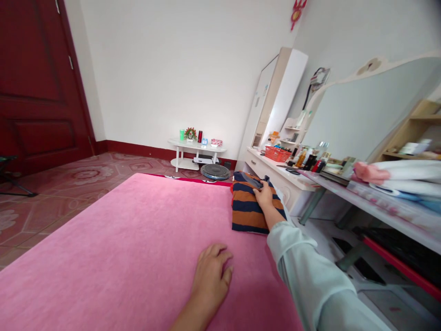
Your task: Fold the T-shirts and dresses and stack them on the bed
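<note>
A folded shirt [248,210] with brown and navy stripes lies at the far right corner of the pink bedspread [138,239]. Its dark collar faces up. My right hand [264,196] reaches onto the shirt, with the fingers closed on cloth near the collar; the fingertips are partly hidden. Closer to me, my left hand [212,270] hovers over or rests on the bedspread with nothing in it, its fingers loosely bent and the thumb apart.
Along the right runs a white dressing table [262,166] with a red basket [277,154], bottles and a mirror [361,110]. Folded white cloths [409,172] lie on a shelf nearer me. Beyond the bed stand a low table [198,146] and a round dark device [215,172].
</note>
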`<state>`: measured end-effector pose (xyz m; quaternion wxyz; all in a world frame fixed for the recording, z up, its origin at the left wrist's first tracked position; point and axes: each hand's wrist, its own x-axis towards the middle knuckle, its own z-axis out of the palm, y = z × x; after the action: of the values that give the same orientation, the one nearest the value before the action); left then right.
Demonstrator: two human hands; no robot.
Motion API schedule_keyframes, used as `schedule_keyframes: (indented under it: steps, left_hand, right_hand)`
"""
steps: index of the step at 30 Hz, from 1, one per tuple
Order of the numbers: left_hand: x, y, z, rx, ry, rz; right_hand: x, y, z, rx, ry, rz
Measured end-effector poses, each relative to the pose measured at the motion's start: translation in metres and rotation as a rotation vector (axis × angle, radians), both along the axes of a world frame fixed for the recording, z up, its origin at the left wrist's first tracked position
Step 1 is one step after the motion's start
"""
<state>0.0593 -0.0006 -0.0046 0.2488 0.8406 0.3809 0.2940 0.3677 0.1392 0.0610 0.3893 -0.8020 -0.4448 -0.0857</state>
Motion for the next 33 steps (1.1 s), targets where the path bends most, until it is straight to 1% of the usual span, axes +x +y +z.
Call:
schedule_keyframes:
  steps: [3,4,6,8,9,10,12,13,14,15,17,18,19,20,21,23,24,25,27,28,29,30,31,33]
  left_hand:
    - [-0.001,0.001,-0.001,-0.005,-0.029,-0.002]
    - [0.000,0.001,-0.001,-0.010,-0.041,0.000]
    - [0.001,0.003,-0.003,-0.029,-0.090,0.016]
    - [0.002,0.005,-0.004,-0.061,-0.200,0.046]
    - [0.001,0.006,-0.003,-0.086,-0.278,0.066]
    - [0.000,0.007,-0.002,-0.117,-0.367,0.090]
    - [-0.004,0.010,0.004,-0.174,-0.540,0.141]
    - [-0.008,0.011,0.007,-0.187,-0.605,0.165]
    - [-0.012,0.013,0.010,-0.190,-0.648,0.183]
    - [-0.017,0.015,0.013,-0.187,-0.671,0.196]
    - [-0.026,0.019,0.016,-0.179,-0.667,0.203]
    - [-0.029,0.021,0.017,-0.181,-0.651,0.202]
    - [-0.032,0.023,0.017,-0.177,-0.628,0.197]
    - [-0.033,0.024,0.016,-0.154,-0.596,0.189]
    - [-0.034,0.024,0.016,-0.113,-0.552,0.173]
    - [-0.032,0.021,0.015,-0.009,-0.444,0.117]
    - [-0.030,0.019,0.015,0.040,-0.386,0.079]
    - [-0.028,0.016,0.015,0.081,-0.330,0.038]
    - [-0.024,0.010,0.016,0.140,-0.218,-0.047]
    - [-0.023,0.008,0.016,0.164,-0.165,-0.080]
    - [-0.021,0.007,0.016,0.178,-0.117,-0.103]
    - [-0.020,0.006,0.016,0.180,-0.079,-0.113]
    - [-0.019,0.006,0.016,0.170,-0.054,-0.106]
    - [-0.018,0.006,0.015,0.123,-0.043,-0.060]
  right_hand:
    - [-0.008,-0.017,0.000,0.167,0.052,0.033]
    - [-0.013,-0.023,0.001,0.206,0.069,0.050]
    - [-0.029,-0.038,0.006,0.238,0.079,0.075]
    - [-0.056,-0.057,0.012,0.293,0.097,0.109]
    - [-0.074,-0.068,0.014,0.350,0.131,0.145]
    - [-0.094,-0.081,0.015,0.401,0.173,0.204]
    - [-0.138,-0.107,0.013,0.419,0.238,0.353]
    - [-0.160,-0.121,0.010,0.383,0.257,0.435]
    - [-0.179,-0.134,0.006,0.301,0.268,0.538]
    - [-0.197,-0.146,0.002,0.162,0.291,0.662]
    - [-0.219,-0.165,-0.004,-0.084,0.389,0.811]
    - [-0.224,-0.171,-0.004,-0.158,0.421,0.841]
    - [-0.224,-0.175,-0.003,-0.180,0.434,0.834]
    - [-0.219,-0.177,0.000,-0.155,0.417,0.795]
    - [-0.210,-0.178,0.004,-0.098,0.370,0.731]
    - [-0.184,-0.176,0.016,0.039,0.233,0.533]
    - [-0.168,-0.176,0.021,0.085,0.154,0.414]
    - [-0.151,-0.176,0.025,0.099,0.075,0.294]
    - [-0.119,-0.178,0.030,0.034,-0.064,0.096]
    - [-0.105,-0.180,0.031,-0.024,-0.109,0.026]
    - [-0.093,-0.183,0.029,-0.091,-0.131,-0.012]
    - [-0.084,-0.185,0.027,-0.160,-0.128,-0.019]
    - [-0.078,-0.188,0.024,-0.229,-0.093,0.011]
    - [-0.073,-0.189,0.016,-0.343,0.024,0.137]
